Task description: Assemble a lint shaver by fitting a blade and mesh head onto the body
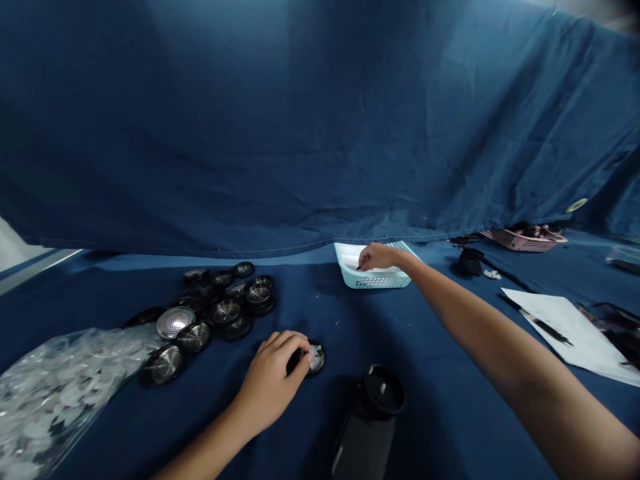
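Observation:
My left hand (273, 383) rests on the blue cloth with its fingers curled around a small black round part (315, 358) that has a pale piece on top. My right hand (376, 257) is stretched far forward over a light blue basket (350, 275), fingertips pinched down inside it; what they hold is too small to make out. A pile of several black round parts with shiny mesh centres (220, 310) lies left of my left hand.
A clear plastic bag of small pale pieces (55, 387) lies at the left. A black cylindrical tool (373, 413) stands near the front edge. White paper with a pen (565, 327) is on the right, a pink basket (523, 239) behind it. A blue curtain (320, 120) hangs at the back.

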### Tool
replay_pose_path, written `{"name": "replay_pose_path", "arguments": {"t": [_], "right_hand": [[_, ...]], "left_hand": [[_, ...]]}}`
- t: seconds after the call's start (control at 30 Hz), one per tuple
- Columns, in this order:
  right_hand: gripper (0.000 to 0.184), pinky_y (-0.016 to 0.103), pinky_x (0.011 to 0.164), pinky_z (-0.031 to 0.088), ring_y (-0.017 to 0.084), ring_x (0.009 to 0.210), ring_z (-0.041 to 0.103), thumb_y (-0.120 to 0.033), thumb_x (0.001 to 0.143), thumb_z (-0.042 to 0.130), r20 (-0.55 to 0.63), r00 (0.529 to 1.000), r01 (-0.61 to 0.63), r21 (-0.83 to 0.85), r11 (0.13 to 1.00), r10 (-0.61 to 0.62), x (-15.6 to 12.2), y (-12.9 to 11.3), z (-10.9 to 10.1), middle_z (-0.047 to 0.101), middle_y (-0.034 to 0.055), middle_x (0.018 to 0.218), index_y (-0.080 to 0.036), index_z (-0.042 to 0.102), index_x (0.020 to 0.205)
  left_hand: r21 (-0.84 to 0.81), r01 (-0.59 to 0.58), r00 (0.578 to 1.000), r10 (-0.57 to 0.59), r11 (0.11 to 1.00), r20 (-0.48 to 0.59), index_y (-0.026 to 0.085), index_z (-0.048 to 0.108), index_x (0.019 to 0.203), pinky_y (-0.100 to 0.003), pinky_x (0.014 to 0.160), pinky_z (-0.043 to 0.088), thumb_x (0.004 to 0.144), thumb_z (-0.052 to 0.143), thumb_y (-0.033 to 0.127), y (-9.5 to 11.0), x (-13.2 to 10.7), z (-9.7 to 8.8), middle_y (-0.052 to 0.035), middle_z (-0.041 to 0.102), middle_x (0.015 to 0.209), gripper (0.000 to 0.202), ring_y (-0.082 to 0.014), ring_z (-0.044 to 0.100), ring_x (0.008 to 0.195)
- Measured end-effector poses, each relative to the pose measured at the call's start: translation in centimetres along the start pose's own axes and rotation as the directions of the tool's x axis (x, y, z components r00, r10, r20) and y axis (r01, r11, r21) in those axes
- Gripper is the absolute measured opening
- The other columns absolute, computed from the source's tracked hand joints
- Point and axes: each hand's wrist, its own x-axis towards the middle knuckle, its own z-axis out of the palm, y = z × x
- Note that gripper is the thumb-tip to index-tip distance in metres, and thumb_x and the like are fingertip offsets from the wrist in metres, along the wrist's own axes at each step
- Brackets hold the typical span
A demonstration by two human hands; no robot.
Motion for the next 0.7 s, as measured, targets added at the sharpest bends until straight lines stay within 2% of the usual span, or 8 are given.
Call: {"name": "replay_pose_path", "arguments": {"t": [0.13,0.27,0.4,0.5,0.57,0.7], "right_hand": [[0.015,0.029,0.071,0.053,0.016,0.077,0.066,-0.028,0.082,0.069,-0.224,0.973,0.104,0.222,0.97,-0.053,-2.7,-1.4,-0.4,0.07,0.0044,0.08,-0.014,0.066,0.086],[0.021,0.027,0.064,0.053,0.018,0.074,0.068,-0.036,0.08,0.067,-0.403,0.913,0.252,0.433,0.865,-0.064,-5.7,-3.4,1.4,0.07,0.0051,0.076,-0.016,0.06,0.084],[0.029,0.028,0.066,0.052,0.016,0.075,0.066,-0.038,0.075,0.074,-0.538,0.841,0.386,0.534,0.752,-0.05,-7.6,-5.2,3.3,0.067,0.0027,0.079,-0.018,0.061,0.091],[0.032,0.028,0.072,0.05,0.015,0.077,0.062,-0.034,0.072,0.078,-0.592,0.806,0.437,0.565,0.7,-0.025,-8.3,-6.2,3.8,0.066,0.0022,0.084,-0.019,0.068,0.098],[0.03,0.028,0.073,0.049,0.015,0.077,0.06,-0.032,0.071,0.079,-0.597,0.802,0.448,0.601,0.662,-0.001,-8.5,-6.7,3.9,0.064,0.0018,0.084,-0.021,0.072,0.097],[0.033,0.028,0.066,0.049,0.016,0.076,0.061,-0.036,0.072,0.078,-0.517,0.853,0.415,0.753,0.51,0.071,-8.5,-7.0,3.8,0.066,0.002,0.084,-0.022,0.072,0.101]], "left_hand": [[0.003,0.009,1.0,-0.009,1.0,0.009,0.025,0.06,0.089,-0.042,0.094,0.04,0.092,0.047,0.028,0.0,0.0,-0.1,-0.0003,0.066,0.106,0.014,-0.0226,0.058,0.1],[0.01,0.01,1.0,-0.01,1.0,0.005,0.025,0.06,0.089,-0.042,0.095,0.04,0.091,0.048,0.027,-0.1,-0.1,-0.1,0.0005,0.066,0.105,0.012,-0.0223,0.058,0.099],[0.005,0.002,1.0,-0.002,1.0,-0.007,0.025,0.06,0.09,-0.042,0.097,0.038,0.092,0.048,0.028,-0.3,-0.2,0.1,0.0002,0.065,0.106,0.013,-0.0221,0.058,0.1],[0.001,0.0,1.0,0.0,1.0,-0.005,0.025,0.06,0.09,-0.042,0.098,0.038,0.093,0.047,0.028,-0.3,-0.2,0.1,0.0,0.065,0.106,0.013,-0.0218,0.058,0.102],[0.003,-0.004,1.0,0.004,1.0,-0.003,0.025,0.06,0.09,-0.042,0.097,0.038,0.093,0.047,0.029,-0.3,-0.2,0.0,-0.0001,0.065,0.106,0.013,-0.0218,0.058,0.102],[-0.001,-0.012,1.0,0.012,1.0,-0.012,0.025,0.061,0.09,-0.039,0.092,0.042,0.092,0.048,0.029,-0.2,-0.1,0.0,-0.0009,0.065,0.106,0.014,-0.0221,0.058,0.102]]}}
